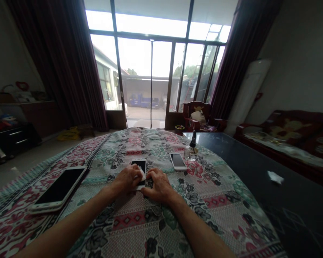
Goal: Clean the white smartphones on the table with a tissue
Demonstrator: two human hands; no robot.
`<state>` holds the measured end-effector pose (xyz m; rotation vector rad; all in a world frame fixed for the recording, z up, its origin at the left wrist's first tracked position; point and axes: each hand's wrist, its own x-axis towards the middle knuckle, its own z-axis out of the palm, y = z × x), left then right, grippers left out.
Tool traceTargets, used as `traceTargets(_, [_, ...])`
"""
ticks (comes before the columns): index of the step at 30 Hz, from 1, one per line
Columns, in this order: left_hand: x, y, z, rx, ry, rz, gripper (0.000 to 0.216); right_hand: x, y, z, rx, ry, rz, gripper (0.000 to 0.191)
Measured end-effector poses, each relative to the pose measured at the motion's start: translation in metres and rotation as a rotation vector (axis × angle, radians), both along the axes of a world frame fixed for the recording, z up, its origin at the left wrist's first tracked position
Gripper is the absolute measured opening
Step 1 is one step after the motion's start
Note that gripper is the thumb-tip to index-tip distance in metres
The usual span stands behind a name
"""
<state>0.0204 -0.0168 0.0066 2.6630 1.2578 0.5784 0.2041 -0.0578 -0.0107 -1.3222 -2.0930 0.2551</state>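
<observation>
A white phone (pixel 139 166) with a dark screen lies face up on the flowered cloth (pixel 156 222) in the middle of the table. My left hand (pixel 129 178) rests on its near end, fingers curled and pinching a small white wipe (pixel 143 175) against the screen. My right hand (pixel 157 184) lies closed beside the phone's right edge, its fingers pressed to the phone's side. The near half of the phone is hidden under both hands.
A larger white tablet (pixel 59 188) lies at the left. A second white phone (pixel 178 161) and a small glass bottle with a dark cap (pixel 191 149) stand further back right. A dark glass tabletop (pixel 258 172) with a white scrap (pixel 275 177) is right.
</observation>
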Motion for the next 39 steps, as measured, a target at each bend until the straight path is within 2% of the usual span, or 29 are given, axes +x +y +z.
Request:
traceTargets(3, [-0.005,-0.007,-0.002,-0.006,-0.017,-0.041,0.022,-0.001,-0.001,0.001,0.000,-0.008,-0.007,0.032])
traceTargets(5, [-0.004,0.000,-0.002,-0.011,-0.026,-0.028,0.020,-0.001,-0.001,0.001,-0.002,-0.009,-0.005,0.033])
traceTargets(11, [0.011,0.044,0.006,0.012,0.024,0.096,0.019,-0.001,0.000,0.001,-0.005,-0.009,-0.013,0.028])
traceTargets(16, [0.022,0.075,0.010,0.002,0.054,0.263,0.017,-0.003,0.000,0.000,-0.003,-0.007,-0.035,0.024])
traceTargets(20, [0.027,0.088,0.007,-0.016,0.046,0.374,0.019,-0.005,0.001,0.000,-0.005,-0.005,-0.057,0.021])
traceTargets(23, [0.028,0.088,0.006,-0.012,0.035,0.402,0.021,-0.005,0.002,0.000,-0.004,0.003,-0.068,0.020])
traceTargets(28, [0.026,0.069,0.008,0.006,0.060,0.337,0.023,-0.006,0.002,-0.001,0.002,0.024,-0.077,0.018])
traceTargets(36, [0.004,0.014,0.004,-0.009,0.021,0.017,0.019,-0.006,0.004,-0.005,-0.013,0.036,-0.083,0.021])
traceTargets(39, [-0.007,0.004,0.004,-0.042,-0.018,-0.100,0.017,-0.006,0.004,-0.005,-0.011,0.037,-0.079,0.021])
